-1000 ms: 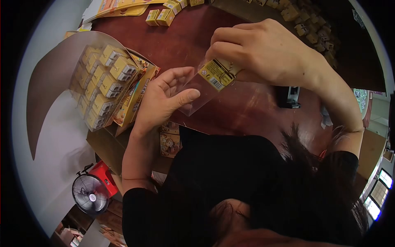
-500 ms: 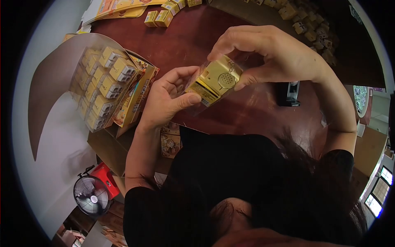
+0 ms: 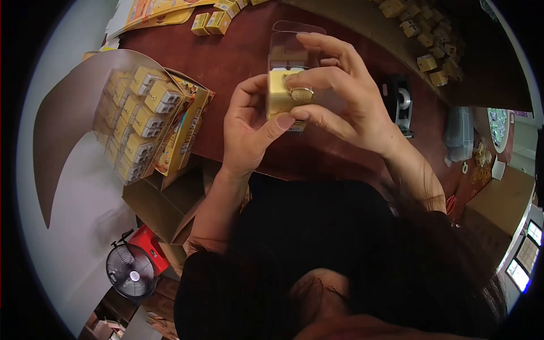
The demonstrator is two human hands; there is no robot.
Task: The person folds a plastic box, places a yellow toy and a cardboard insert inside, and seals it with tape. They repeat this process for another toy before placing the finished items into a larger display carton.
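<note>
A small yellow item with a round metallic ring on its face (image 3: 279,90) sits in a clear plastic package (image 3: 283,45), whose top flap stands open. Around its left side and lower edge, my left hand (image 3: 249,122) grips it, thumb in front. My right hand (image 3: 345,93) is at its right side, with thumb and index finger on the item near the ring and the other fingers raised. Part of a printed box shows under the item.
A display box of yellow items (image 3: 139,116) stands at the left. Small yellow boxes (image 3: 218,21) lie at the back, a tape dispenser (image 3: 403,105) and clear plastic packages (image 3: 459,133) at the right. Many loose yellow items (image 3: 428,34) are at the back right. A fan (image 3: 131,271) is lower left.
The item and package have turned upright, and the package's open flap now shows at the top. My right hand has moved lower, with its fingers over the item's front.
</note>
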